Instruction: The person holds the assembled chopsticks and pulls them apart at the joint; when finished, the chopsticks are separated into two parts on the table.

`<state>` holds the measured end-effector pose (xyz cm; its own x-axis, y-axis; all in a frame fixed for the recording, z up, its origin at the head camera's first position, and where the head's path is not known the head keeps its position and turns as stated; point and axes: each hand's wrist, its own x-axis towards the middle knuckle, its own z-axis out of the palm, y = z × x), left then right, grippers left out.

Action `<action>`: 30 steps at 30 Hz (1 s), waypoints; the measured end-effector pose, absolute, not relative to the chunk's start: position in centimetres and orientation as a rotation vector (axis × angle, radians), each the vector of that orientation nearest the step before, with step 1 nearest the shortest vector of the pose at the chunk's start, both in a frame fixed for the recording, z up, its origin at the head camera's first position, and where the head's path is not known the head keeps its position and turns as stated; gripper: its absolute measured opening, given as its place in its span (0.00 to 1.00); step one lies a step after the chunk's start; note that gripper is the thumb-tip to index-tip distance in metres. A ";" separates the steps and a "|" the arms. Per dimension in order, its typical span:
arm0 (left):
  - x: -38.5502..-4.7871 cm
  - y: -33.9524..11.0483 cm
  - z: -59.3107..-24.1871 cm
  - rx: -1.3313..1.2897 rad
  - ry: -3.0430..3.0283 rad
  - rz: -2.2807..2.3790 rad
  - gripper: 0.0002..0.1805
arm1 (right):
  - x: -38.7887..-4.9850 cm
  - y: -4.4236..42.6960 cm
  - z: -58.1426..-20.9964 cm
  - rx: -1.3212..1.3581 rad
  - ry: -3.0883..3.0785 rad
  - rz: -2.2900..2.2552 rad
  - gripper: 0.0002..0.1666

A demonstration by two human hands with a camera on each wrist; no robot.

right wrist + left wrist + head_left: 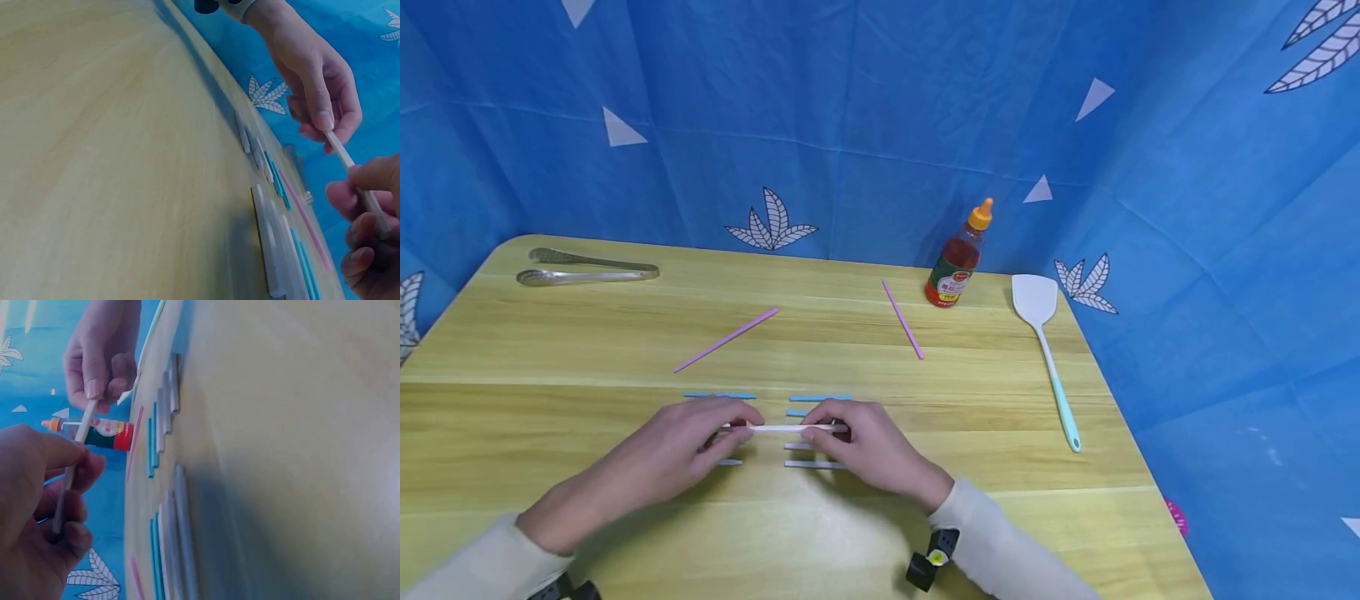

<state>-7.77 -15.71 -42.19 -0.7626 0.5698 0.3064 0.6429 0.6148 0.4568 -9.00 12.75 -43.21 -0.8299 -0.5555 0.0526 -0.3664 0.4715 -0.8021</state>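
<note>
Head view showed a slim, straight, off-white stick held above a smooth yellow wood-grained table, between the person's two bare hands. The left hand pinched its left part with thumb and fingertips; the right hand pinched its right part likewise. The stick's long axis ran left to right, nearly level, an end toward each side. Near and below the hands lay thin blue sticks and pale grey sticks, roughly parallel to it; two slender pink-purple sticks slanted farther back. Beyond stood a clear bottle of red sauce, its orange cap pointed, its green-and-red label too small to read. Shiny metal tongs lay far left, a white spatula with a mint-green handle right.
</note>
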 end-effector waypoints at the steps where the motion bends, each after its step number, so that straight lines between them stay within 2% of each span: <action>1: -7.7 -15.6 -42.4 -1.005 -2.695 -0.856 0.11 | -8.9 12.7 -43.2 -0.795 2.505 -1.292 0.09; 9: -7.3 -14.6 -42.8 -0.987 -2.630 -0.969 0.06 | -8.5 12.6 -43.4 -0.880 2.551 -1.318 0.08; 17: -6.8 -14.4 -43.2 -1.082 -2.522 -0.981 0.12 | -7.6 13.2 -43.4 -1.099 2.678 -1.209 0.06; 25: -6.5 -14.8 -44.0 -1.101 -2.414 -0.996 0.15 | -7.2 13.1 -43.7 -1.211 2.702 -1.191 0.03; 30: -6.4 -15.2 -44.4 -1.107 -2.397 -1.025 0.16 | -7.3 13.1 -43.9 -1.307 2.707 -1.162 0.06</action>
<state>-6.35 -15.17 -44.45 -0.6540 0.5356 0.5342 0.7563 0.4459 0.4788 -7.31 13.10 -43.89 -0.6683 -0.6511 0.3599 -0.7094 0.4120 -0.5719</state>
